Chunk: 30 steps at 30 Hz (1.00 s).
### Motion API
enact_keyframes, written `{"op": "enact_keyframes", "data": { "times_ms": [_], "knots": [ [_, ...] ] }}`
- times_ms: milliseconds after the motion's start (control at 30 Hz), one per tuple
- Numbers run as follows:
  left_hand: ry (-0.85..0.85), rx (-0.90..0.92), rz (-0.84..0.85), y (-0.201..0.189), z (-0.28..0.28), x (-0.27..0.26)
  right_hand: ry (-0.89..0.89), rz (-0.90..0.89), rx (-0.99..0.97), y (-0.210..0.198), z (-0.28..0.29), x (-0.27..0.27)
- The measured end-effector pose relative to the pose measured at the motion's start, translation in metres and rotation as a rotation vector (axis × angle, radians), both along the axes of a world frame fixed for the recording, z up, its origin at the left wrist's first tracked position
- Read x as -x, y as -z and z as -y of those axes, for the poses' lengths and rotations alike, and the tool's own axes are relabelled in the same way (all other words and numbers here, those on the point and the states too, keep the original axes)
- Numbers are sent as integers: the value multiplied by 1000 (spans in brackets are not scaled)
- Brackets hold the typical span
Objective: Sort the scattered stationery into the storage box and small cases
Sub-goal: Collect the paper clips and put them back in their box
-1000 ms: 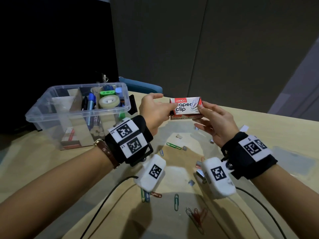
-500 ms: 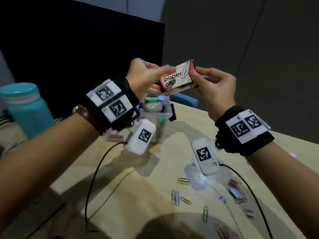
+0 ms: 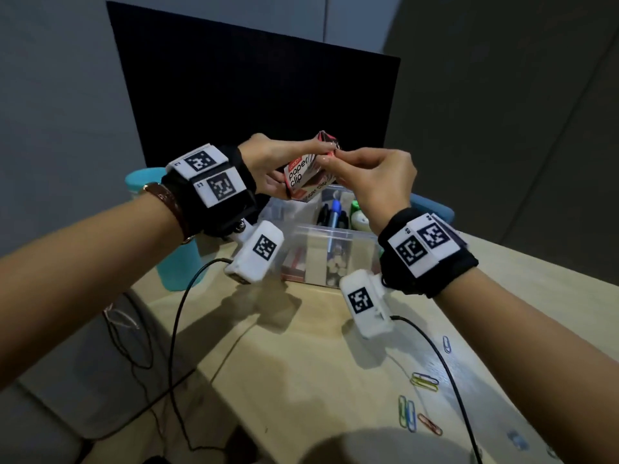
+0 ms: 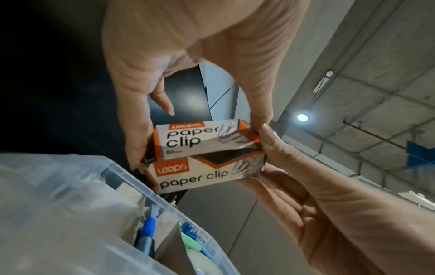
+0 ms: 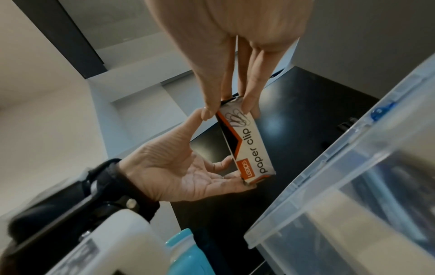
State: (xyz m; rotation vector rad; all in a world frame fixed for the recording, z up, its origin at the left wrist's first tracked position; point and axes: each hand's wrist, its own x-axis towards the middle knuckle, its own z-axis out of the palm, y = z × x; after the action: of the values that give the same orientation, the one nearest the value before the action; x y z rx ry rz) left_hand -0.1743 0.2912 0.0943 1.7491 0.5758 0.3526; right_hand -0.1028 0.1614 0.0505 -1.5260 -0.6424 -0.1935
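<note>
Both hands hold the paper clip box (image 3: 310, 177) up over the storage box (image 3: 330, 231). The left hand (image 3: 268, 162) grips 1 end, and the right hand (image 3: 371, 177) pinches its flap. Pens already sit inside. Paper clips (image 3: 424, 381) still lie on the table (image 3: 301, 380).

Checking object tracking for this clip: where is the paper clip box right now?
In the head view the paper clip box is held in the air at centre frame, between the left hand and right hand, just above the clear storage box.
</note>
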Motion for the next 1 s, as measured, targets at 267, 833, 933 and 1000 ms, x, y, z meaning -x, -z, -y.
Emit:
{"op": "enact_keyframes", "data": {
  "times_ms": [267, 833, 933, 1000],
  "knots": [
    [-48, 67, -29, 2, -23, -1, -77, 67, 88, 11, -20, -2],
    [154, 49, -340, 10, -49, -33, -175, 281, 746, -5, -8, -44],
    [192, 127, -389, 8, -54, -40, -95, 216, 652, 7, 6, -47],
    [242, 215, -429, 11, -53, -44, -51, 194, 601, 18, 15, -49]
  ]
}}
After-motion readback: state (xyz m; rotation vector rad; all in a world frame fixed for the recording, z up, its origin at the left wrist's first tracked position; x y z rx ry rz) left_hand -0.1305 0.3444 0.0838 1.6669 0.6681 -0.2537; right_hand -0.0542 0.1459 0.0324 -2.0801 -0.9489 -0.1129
